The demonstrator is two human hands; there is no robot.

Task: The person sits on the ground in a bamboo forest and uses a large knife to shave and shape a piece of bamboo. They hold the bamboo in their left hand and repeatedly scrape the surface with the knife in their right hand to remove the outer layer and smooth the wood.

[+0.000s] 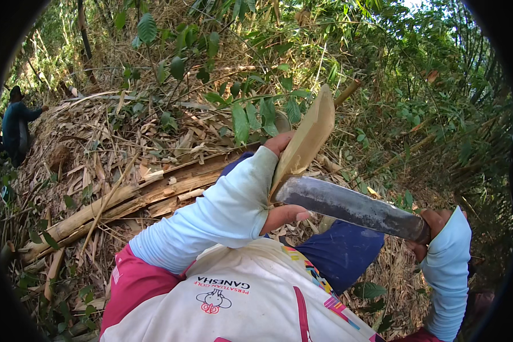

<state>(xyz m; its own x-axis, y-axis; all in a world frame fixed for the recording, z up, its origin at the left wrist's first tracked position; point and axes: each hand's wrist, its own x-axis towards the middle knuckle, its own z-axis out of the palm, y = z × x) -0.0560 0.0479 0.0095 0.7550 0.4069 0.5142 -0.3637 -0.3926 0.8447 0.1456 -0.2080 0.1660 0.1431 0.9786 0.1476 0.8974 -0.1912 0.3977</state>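
My left hand (279, 219), half covered by a light blue sleeve, grips the lower end of a flat, pale piece of wood (308, 134). The piece stands tilted up, its far end cut to a slant. In my right hand (433, 231) is a machete (353, 206), its broad dark blade pointing left. The blade's tip end meets the wood just above my left thumb. My right fingers wrap round the handle, which is mostly hidden by them and the sleeve.
Split logs (137, 199) lie across the slope at my left. Dry leaves (85, 165) and wood chips cover the ground. Green leafy stems (251, 117) hang in front of me, with bamboo thicket (439, 62) at the right. Another person (16, 125) in dark clothing is at the far left.
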